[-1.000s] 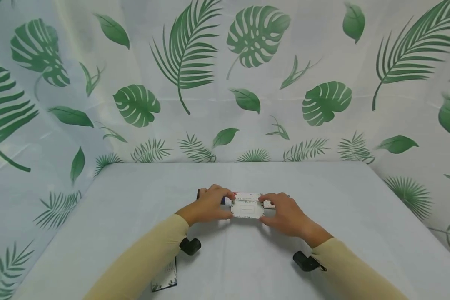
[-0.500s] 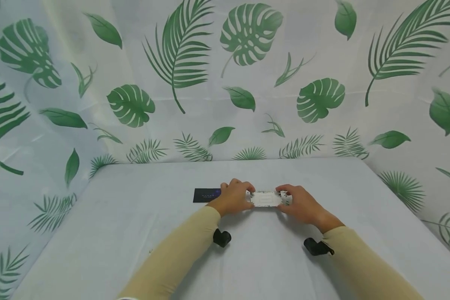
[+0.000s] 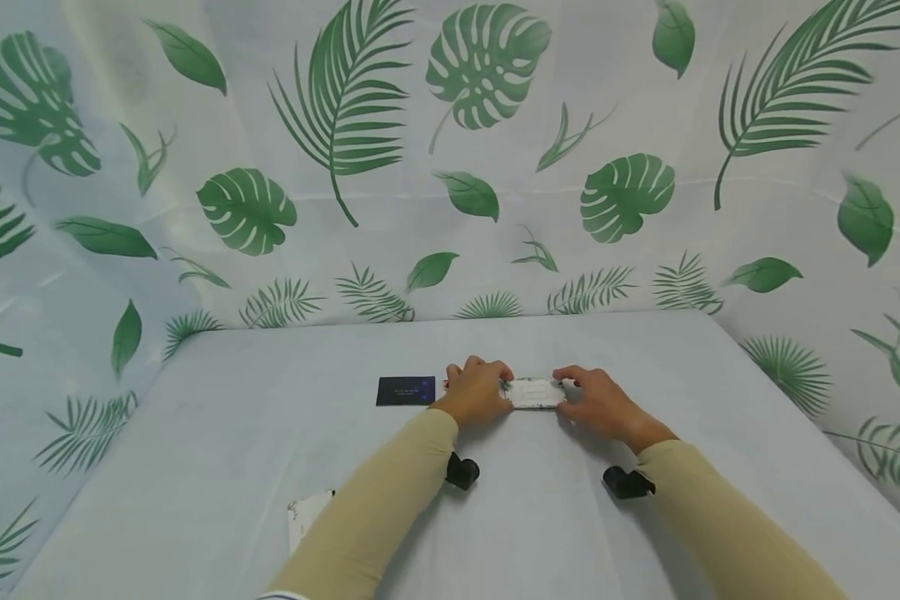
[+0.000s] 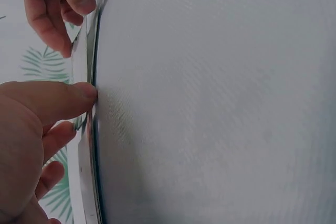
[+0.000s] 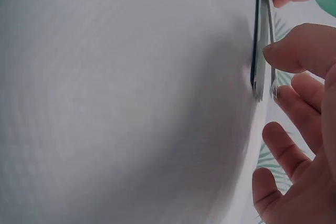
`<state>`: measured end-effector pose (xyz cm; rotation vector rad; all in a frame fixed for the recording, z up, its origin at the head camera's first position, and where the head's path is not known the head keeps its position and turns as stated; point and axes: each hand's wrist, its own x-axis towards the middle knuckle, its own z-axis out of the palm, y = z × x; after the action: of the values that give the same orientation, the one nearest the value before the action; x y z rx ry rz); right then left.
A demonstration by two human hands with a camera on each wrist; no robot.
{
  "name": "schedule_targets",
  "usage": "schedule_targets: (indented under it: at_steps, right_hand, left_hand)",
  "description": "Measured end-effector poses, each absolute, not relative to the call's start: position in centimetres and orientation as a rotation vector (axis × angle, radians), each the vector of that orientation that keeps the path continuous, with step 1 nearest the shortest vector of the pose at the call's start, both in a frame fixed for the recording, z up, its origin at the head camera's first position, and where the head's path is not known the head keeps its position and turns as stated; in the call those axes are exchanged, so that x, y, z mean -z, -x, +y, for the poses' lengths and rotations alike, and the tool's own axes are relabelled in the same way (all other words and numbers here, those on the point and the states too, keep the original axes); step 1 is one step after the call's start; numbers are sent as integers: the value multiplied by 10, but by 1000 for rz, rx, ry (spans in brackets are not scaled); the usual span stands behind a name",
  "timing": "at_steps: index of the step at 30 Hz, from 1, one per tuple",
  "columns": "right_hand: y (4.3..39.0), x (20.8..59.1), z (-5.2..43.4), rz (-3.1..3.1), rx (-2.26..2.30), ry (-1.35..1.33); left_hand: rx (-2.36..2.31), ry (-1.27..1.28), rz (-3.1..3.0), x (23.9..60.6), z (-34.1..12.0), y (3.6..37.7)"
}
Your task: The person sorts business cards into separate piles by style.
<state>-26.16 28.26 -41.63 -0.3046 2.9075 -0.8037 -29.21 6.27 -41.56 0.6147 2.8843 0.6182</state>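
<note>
A white card with a leafy printed border (image 3: 534, 392) lies between my two hands, low over the white table. My left hand (image 3: 480, 390) pinches its left end, thumb on the near edge and fingers on the far edge. Likewise my right hand (image 3: 603, 404) holds the right end. Side-on in the left wrist view, thin stacked edges (image 4: 96, 182) run below the left thumb (image 4: 79, 97). From the right wrist, the right thumb (image 5: 294, 51) touches the upper card, with a dark-edged layer (image 5: 256, 51) under it. Whether these layers touch is unclear.
A dark blue card (image 3: 406, 391) lies flat just left of my left hand. Nearer me, another white card (image 3: 306, 518) is partly hidden by the left sleeve (image 3: 390, 508). A leaf-printed curtain (image 3: 450, 167) hangs behind the white table (image 3: 217, 433).
Both hands have carried the white card right and farther from me, and it now appears lower and flatter. The dark blue card has come into view from behind my left hand.
</note>
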Motion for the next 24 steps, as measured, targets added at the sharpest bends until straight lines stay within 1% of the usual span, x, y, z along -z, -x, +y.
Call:
schedule_targets:
  at_steps: [10,24]
  right_hand:
    - [262,420,282,2884,768,243]
    - [262,422,281,2895,757,232]
  left_hand:
    - [-589,-587,2862,418,66,295]
    - [-597,-544,2845,416,66,290]
